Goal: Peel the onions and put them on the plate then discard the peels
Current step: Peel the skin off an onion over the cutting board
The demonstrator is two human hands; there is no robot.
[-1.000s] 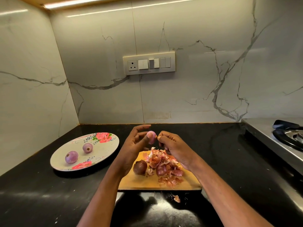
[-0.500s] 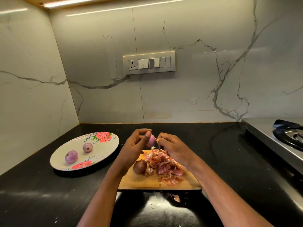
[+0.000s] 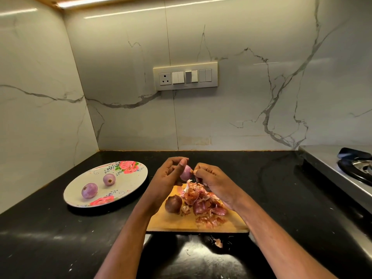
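My left hand [image 3: 168, 176] grips a small pale purple onion [image 3: 186, 172] above the far edge of the wooden cutting board [image 3: 173, 222]. My right hand [image 3: 213, 182] pinches at the onion's right side with thumb and fingertip. An unpeeled dark onion [image 3: 173, 203] lies on the board beside a heap of reddish peels [image 3: 203, 204]. Two peeled onions [image 3: 89, 190] [image 3: 109, 179] lie apart on the floral plate [image 3: 128, 178] to the left.
The black countertop [image 3: 60, 234] ends at marble walls behind and on the left. A steel gas stove [image 3: 346, 170] fills the right edge. One loose peel scrap [image 3: 218, 243] lies on the counter in front of the board. A switch panel [image 3: 185, 75] is on the wall.
Both hands sank slightly toward the board with the onion. The left thumb now lies over the onion's top and the right fingertips stay at its side.
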